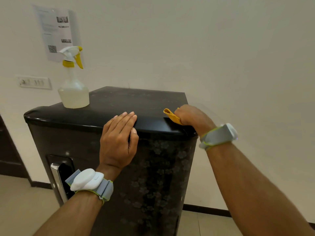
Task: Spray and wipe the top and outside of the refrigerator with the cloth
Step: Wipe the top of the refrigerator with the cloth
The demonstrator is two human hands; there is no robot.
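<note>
A black refrigerator with a flower pattern on its door fills the middle of the view. A clear spray bottle with a yellow and white trigger head stands upright on the top's back left corner. My left hand lies flat over the front edge of the top, fingers straight. My right hand grips a bunched yellow cloth against the top's front right corner; most of the cloth is hidden inside the fist.
A chrome door handle sits low on the refrigerator's left front. A printed sheet and a switch panel hang on the white wall behind. Tiled floor lies to both sides.
</note>
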